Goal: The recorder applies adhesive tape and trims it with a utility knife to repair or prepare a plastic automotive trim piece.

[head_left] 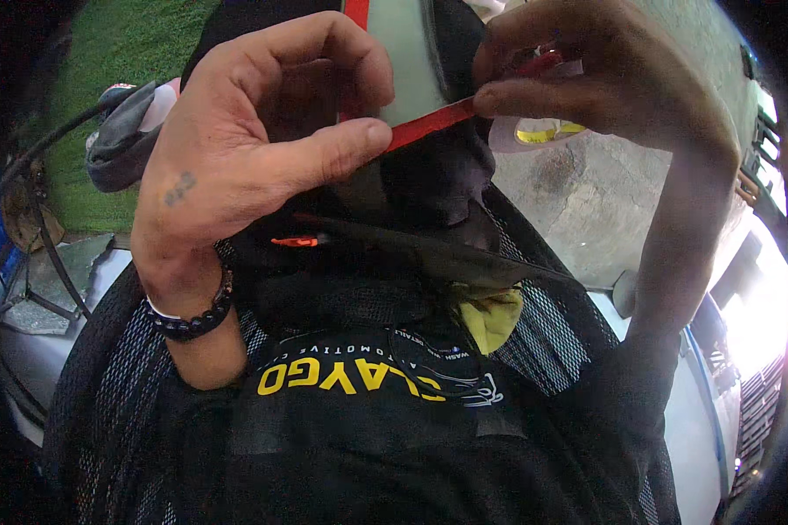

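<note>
Head view: straight, narrow red strip [431,124], held by left grip [223,144] and right grip [608,92].

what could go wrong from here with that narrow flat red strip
The narrow, flat red strip might slip or twist: the bare left hand visibly meets it only at the thumb tip, and the bare right hand pinches it farther along. It might also brush the smooth-looking, pale green panel showing beyond.
</note>
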{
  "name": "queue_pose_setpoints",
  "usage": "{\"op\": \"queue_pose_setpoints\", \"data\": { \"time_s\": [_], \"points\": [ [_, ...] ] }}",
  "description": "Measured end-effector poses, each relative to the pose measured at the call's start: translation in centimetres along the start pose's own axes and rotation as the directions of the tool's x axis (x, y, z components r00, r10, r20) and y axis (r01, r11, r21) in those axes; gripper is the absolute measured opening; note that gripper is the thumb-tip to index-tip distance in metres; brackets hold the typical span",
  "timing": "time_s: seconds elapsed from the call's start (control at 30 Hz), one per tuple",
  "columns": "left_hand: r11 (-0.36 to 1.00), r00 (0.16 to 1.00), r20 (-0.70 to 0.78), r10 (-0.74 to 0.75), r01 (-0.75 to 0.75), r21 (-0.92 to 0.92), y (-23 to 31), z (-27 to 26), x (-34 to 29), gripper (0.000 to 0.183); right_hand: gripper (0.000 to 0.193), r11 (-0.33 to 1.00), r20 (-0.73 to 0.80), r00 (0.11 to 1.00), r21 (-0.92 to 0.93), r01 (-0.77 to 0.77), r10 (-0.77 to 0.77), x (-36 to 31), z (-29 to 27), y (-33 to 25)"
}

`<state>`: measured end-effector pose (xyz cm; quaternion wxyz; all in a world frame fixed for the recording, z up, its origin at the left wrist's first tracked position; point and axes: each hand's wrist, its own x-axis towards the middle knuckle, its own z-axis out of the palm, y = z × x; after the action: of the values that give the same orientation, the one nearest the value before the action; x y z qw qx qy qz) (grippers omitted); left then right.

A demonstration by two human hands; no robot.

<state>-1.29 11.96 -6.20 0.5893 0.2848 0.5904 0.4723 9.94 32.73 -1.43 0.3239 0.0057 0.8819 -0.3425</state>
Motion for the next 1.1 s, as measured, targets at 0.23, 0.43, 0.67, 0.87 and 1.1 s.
{"op": "queue_pose_setpoints", "data": {
  "time_s": [0.23, 0.43, 0.67, 0.87, 1.1],
  "points": [
    [0.995, 0.996, 0.020, 0.081, -0.080, -0.059, 0.4, 0.1, -0.1, 0.021, 0.017, 0.947, 0.045, 0.995, 0.313, 0.070, -0.089, 0.0, -0.9, 1.1],
    [0.999, 0.997, -0.071, 0.037, -0.038, -0.010, 1.8, 0.9, -0.8, 0.023, 0.021, 0.872, 0.065, 0.971, 0.458, 0.174, -0.228, 0.1, -1.9, 1.4],
    [0.993, 0.985, -0.135, 0.110, -0.105, 0.046, 1.7, 1.1, -0.8, 0.028, 0.021, 0.911, 0.031, 0.971, 0.356, 0.209, -0.235, -0.2, -0.7, 0.9],
    [0.992, 0.986, -0.121, 0.113, -0.104, 0.074, 1.7, 1.0, -0.5, 0.029, 0.021, 0.827, -0.100, 0.938, 0.447, 0.340, -0.332, -0.4, -0.1, 2.0],
    [0.993, 0.986, -0.138, 0.096, -0.085, 0.084, 2.0, 1.0, -0.6, 0.030, 0.021, 0.830, -0.092, 0.896, 0.344, 0.439, -0.435, 1.1, -0.3, 3.2]
  ]
}}
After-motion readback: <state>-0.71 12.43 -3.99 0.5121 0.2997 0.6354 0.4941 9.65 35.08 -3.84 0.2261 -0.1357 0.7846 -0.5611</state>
